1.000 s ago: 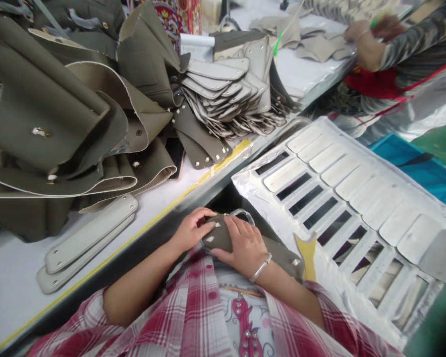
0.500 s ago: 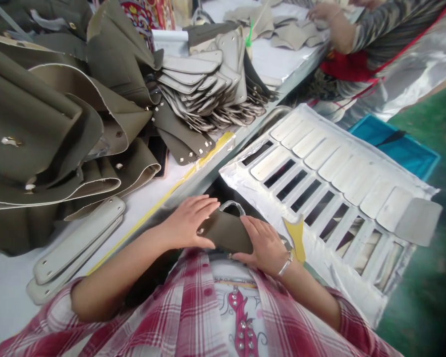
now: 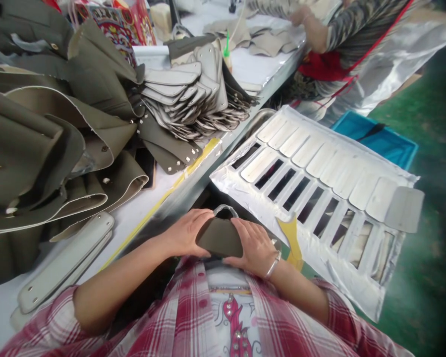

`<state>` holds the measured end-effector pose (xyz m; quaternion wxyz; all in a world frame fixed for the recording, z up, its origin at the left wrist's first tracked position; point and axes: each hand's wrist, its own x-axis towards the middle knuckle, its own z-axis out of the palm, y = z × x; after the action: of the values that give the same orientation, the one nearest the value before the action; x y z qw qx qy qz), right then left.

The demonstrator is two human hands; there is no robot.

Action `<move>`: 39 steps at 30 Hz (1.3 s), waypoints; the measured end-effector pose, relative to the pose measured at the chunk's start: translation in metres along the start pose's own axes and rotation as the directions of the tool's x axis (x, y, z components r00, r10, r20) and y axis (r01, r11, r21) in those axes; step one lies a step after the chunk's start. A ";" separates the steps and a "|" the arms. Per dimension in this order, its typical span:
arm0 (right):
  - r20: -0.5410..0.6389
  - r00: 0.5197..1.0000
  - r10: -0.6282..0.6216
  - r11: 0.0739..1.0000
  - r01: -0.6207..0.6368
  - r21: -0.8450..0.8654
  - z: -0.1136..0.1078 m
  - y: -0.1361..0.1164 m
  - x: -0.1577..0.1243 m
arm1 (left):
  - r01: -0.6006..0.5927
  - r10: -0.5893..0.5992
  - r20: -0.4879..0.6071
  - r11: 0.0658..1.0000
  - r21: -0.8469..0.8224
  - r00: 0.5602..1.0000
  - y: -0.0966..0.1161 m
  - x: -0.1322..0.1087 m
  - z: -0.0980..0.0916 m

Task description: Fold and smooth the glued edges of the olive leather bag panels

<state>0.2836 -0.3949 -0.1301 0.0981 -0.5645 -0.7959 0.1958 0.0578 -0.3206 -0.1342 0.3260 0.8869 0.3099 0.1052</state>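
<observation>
A dark olive leather piece [image 3: 220,238] is held level in front of my body, between both hands. Its left end is gripped by my left hand [image 3: 186,233], fingers over the top and thumb along the lower edge. Around the right part closes my right hand [image 3: 255,248], with a silver bracelet at the wrist; a bit of the piece and a small metal stud show beyond it. Just behind the piece rises a curved, clear-wrapped loop [image 3: 226,208]; I cannot tell whether it is joined to it. The underside of the piece is hidden.
Olive leather bag bodies [image 3: 26,129] crowd the table's left. Grey strap pieces [image 3: 182,94] are piled beyond, and a grey pair [image 3: 69,263] lies nearer. At right stands a white slotted rack [image 3: 238,191] bearing pale panels, with a yellow piece [image 3: 290,238] at its edge. A co-worker's arm [image 3: 315,32] is farther off.
My left hand has closed round the left end of the leather piece, where its fingers were spread before. The whole view has shifted, so the surroundings sit farther left.
</observation>
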 end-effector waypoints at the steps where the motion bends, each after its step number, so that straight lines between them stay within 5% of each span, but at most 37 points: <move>1: 0.002 1.000 -0.003 1.000 0.003 0.000 0.000 0.000 0.001 | 0.003 -0.004 -0.006 1.000 -0.007 1.000 0.001 0.000 0.000; 16: 0.049 0.999 0.010 0.997 -0.014 0.075 -0.002 0.001 0.009 | 0.009 -0.009 0.006 1.000 -0.013 1.000 -0.002 0.005 0.002; 22: 0.054 0.998 -0.009 0.998 0.006 0.059 -0.002 0.002 0.009 | -0.036 0.034 0.094 0.999 0.023 0.995 -0.010 0.001 -0.001; 30: 0.033 0.999 -0.017 1.000 0.016 0.007 0.001 -0.001 0.009 | -0.033 -0.007 0.108 0.931 0.363 0.994 0.018 0.014 0.013; 39: 0.034 0.996 -0.078 0.991 0.081 -0.103 0.007 0.003 0.004 | -0.055 -0.002 0.139 0.910 0.410 0.990 0.023 0.018 0.018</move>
<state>0.2820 -0.3923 -0.1380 0.0640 -0.5337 -0.8282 0.1583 0.0902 -0.3319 -0.1332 0.1504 0.9450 0.2899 -0.0193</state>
